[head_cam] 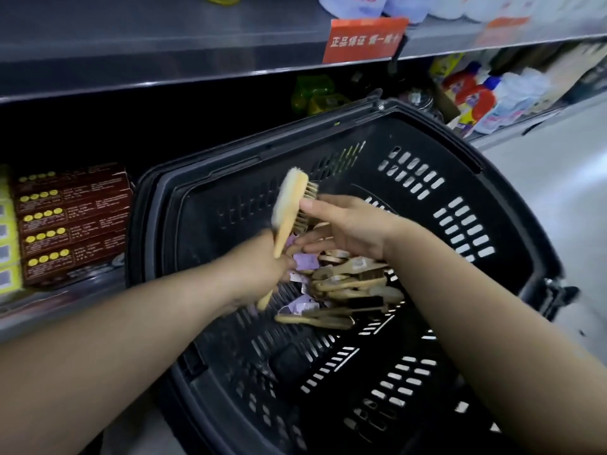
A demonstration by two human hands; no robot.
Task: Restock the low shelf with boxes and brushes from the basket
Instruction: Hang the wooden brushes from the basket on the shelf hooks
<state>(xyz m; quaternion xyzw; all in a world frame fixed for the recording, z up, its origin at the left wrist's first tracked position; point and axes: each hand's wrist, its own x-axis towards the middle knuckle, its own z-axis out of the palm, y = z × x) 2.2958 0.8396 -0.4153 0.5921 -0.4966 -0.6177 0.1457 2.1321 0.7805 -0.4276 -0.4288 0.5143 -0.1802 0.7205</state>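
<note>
Two bare forearms reach in from five and seven o'clock over a black plastic basket (210, 399) that fills the lower middle of the view, its slotted wall tipped up towards the shelving. On the basket's floor, about the centre of the view, lies a loose pile of wooden brushes (348, 287) with pale purple paper tags (305, 261) among them.

Just above the pile's ten o'clock edge, the left hand (259, 270) grips the handle of one brush (289, 205). This brush is lifted clear of the pile and stands nearly upright, its head at twelve o'clock and the end of its handle showing below the hand. The hand is blurred, so I cannot tell how each finger lies, only that they are wrapped round the handle. The right hand (351, 228) sits at three o'clock of that brush, its fingers (315, 206) straight and slightly spread. The uppermost fingertip touches the bristles and the others point at the handle, holding nothing.

At nine o'clock of the basket, the low shelf (65, 300) carries a stack of dark red boxes (72, 221) with yellow dots, and yellow packs (6, 231) at the far left edge. Farther off, at one o'clock, a red sign (364, 39) hangs from the upper shelf (164, 54), and bottles (476, 96) stand at two o'clock.
</note>
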